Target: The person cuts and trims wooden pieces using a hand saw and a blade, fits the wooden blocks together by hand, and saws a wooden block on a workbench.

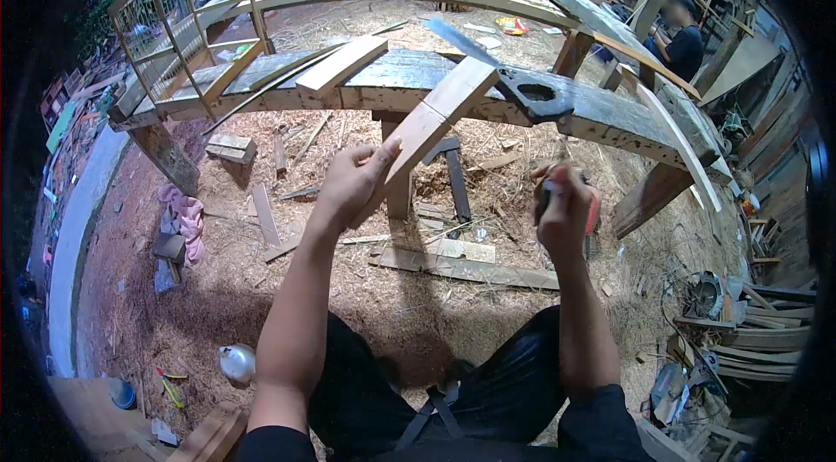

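Board (435, 127) in hand: my left hand (355, 176) grips its lower end, thumb on the top face, and the piece slants up to the right, a dark line drawn across it. Its upper end shows over the counter (405, 72), a long, thick beam on wooden legs. I see a saw (538, 96) there too, its black handle to the right of the board and its blade passing behind the board's tip. My right hand (564, 201) is well apart from the board, its fingers curled around a small dark and red object (594, 211) that I can't make out fully. A shorter plank (342, 66) rests on the counter to the left. Below, a dark tool (458, 183) stands out against the wood shavings (348, 288). Off to the right, I can see a person (684, 48) in dark clothes.
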The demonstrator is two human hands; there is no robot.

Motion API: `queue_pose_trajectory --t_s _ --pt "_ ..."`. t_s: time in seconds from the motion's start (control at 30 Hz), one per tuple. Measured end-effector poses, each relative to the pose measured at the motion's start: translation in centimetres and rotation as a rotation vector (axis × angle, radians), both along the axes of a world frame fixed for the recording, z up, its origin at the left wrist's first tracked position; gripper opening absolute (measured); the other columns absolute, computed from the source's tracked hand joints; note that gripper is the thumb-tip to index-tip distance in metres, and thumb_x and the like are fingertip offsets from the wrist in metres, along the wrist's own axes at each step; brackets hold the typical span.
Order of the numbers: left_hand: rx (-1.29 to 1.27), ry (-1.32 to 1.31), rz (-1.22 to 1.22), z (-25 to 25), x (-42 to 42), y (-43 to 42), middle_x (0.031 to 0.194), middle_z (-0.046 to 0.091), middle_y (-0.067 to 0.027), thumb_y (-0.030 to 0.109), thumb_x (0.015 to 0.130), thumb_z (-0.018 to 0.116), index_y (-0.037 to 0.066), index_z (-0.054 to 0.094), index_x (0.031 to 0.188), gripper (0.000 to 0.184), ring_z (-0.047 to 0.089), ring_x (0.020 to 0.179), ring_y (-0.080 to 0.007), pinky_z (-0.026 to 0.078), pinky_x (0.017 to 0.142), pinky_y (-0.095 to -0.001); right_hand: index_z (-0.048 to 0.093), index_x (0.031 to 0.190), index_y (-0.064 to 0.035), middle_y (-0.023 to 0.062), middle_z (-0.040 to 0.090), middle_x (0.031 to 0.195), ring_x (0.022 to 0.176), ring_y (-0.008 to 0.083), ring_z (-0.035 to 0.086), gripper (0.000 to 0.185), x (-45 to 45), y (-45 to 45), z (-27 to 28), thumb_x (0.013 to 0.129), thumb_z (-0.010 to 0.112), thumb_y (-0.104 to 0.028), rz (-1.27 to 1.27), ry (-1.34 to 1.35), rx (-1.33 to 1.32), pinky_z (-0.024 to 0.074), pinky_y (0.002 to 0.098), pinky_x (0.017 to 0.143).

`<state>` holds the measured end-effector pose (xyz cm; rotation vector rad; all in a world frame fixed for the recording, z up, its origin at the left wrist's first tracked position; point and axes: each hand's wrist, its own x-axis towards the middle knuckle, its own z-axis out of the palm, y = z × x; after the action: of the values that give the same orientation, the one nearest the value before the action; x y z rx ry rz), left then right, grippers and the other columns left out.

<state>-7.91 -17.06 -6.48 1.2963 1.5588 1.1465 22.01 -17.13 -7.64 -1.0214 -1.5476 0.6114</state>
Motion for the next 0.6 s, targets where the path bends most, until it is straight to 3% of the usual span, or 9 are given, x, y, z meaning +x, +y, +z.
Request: queue_pose_trajectory --t_s 0.03,0.07,0.13,0.17,0.27,0.37,0.47,0.5,0.6 --pt "0.012 0.067 -0.033 -0.5 -0.4 0.2 0.075 0.063 0.0006 0.05 0.101 0.063 -0.001 0.076 0.096 0.053 0.053 0.068 -0.0071 0.043 0.059 -0.0275 0.061 0.094 -0.0014 0.0055 0.05 0.059 0.053 0.0146 0.054 0.04 -0.2 0.3 -0.3 0.108 0.051 -0.037 -0.086 -0.178 0.096 0.0408 0.0316 0.05" --pt "0.027 0.129 -0.068 -1.5 -0.8 0.8 0.079 0.065 -0.0001 0.049 0.102 0.062 -0.001 0.075 0.098 0.052 0.054 0.07 -0.0075 0.045 0.061 -0.0277 0.062 0.096 -0.0002 0.0131 0.057 0.064 0.056 0.0271 0.063 0.038 0.0 0.6 -0.3 0.107 0.053 -0.035 -0.115 -0.327 0.21 0.0457 0.0404 0.052" --pt "0.015 -0.037 -0.16 -3.0 -1.1 1.3 0.086 0.069 -0.0042 0.043 0.106 0.057 0.0 0.071 0.115 0.046 0.062 0.073 -0.01 0.049 0.065 -0.0272 0.062 0.097 0.0002 0.0195 0.062 0.069 0.063 0.0403 0.066 0.042 -0.5 1.4 -0.3 0.107 0.052 -0.039 -0.217 -0.477 0.283 0.0479 0.0459 0.055" --pt "-0.032 -0.143 -0.173 -3.5 -1.0 1.0 0.085 0.066 -0.0021 0.042 0.107 0.056 0.0 0.069 0.11 0.044 0.059 0.074 -0.0089 0.049 0.065 -0.0277 0.061 0.099 0.0002 0.0246 0.063 0.073 0.071 0.0473 0.066 0.046 -0.4 1.8 0.3 0.106 0.051 -0.044 -0.183 -0.511 0.228 0.0488 0.0506 0.058" --pt "-0.14 -0.359 -0.248 -0.1 0.3 -1.8 0.091 0.062 -0.0001 0.04 0.11 0.049 0.005 0.063 0.112 0.038 0.056 0.083 -0.0074 0.05 0.074 -0.0258 0.06 0.097 -0.0014 0.0239 0.062 0.071 0.07 0.0457 0.067 0.046 -1.3 2.6 2.4 0.106 0.05 -0.045 -0.122 -0.524 0.174 0.0491 0.0505 0.059" --pt "-0.009 -0.411 -0.256 -1.5 1.2 -1.9 0.108 0.064 -0.0029 0.035 0.112 0.046 0.003 0.059 0.123 0.037 0.058 0.097 -0.0081 0.05 0.085 -0.0254 0.059 0.087 -0.0032 0.0217 0.061 0.066 0.066 0.0443 0.066 0.05 -2.3 2.8 2.5 0.105 0.05 -0.049 -0.07 -0.556 0.249 0.0495 0.0499 0.057" --pt "-0.014 -0.517 -0.237 -2.4 1.5 -1.7 0.109 0.064 -0.0013 0.034 0.112 0.046 0.002 0.057 0.13 0.039 0.058 0.095 -0.0073 0.049 0.087 -0.0263 0.059 0.077 -0.0049 0.0187 0.06 0.062 0.06 0.0402 0.067 0.06 -2.5 1.5 1.6 0.102 0.052 -0.059 -0.034 -0.597 0.234 0.0515 0.0484 0.054" --pt "-0.055 -0.517 -0.232 -2.2 1.6 -1.7 0.129 0.062 -0.0061 0.03 0.112 0.046 0.001 0.049 0.145 0.045 0.06 0.109 -0.0104 0.049 0.096 -0.0278 0.059 0.075 -0.0053 0.0177 0.06 0.062 0.059 0.0384 0.068 0.061 -2.4 1.4 1.2 0.1 0.053 -0.06 -0.008 -0.647 0.269 0.0522 0.0474 0.053" --pt "0.124 -0.578 -0.219 -2.4 2.6 -1.8 0.152 0.05 -0.0104 0.025 0.112 0.046 0.002 0.038 0.156 0.051 0.054 0.129 -0.0139 0.044 0.108 -0.0292 0.059 0.075 -0.0059 0.0153 0.061 0.061 0.057 0.0352 0.068 0.062 -2.5 1.5 0.8 0.099 0.055 -0.063 -0.003 -0.768 0.299 0.0531 0.0452 0.051"
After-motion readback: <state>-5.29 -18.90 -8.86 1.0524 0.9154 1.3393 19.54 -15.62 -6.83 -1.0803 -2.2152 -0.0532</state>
